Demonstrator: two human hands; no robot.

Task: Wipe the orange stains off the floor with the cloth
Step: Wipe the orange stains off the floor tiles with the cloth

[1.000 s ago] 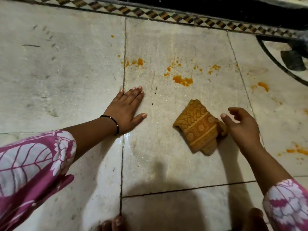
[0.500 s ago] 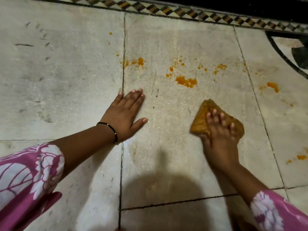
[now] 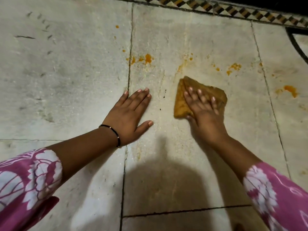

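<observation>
The right hand is pressing flat on the folded cloth, fingers spread apart on top of it, not pinching it. The cloth is lying on the floor, in the middle tile, near the patterned far edge. The left hand is resting flat beside it, fingers close together, holding nothing. The wiping step is under way. Orange stains are sitting beyond the cloth and to its right, so the next push probably needs to go forward over them.
</observation>
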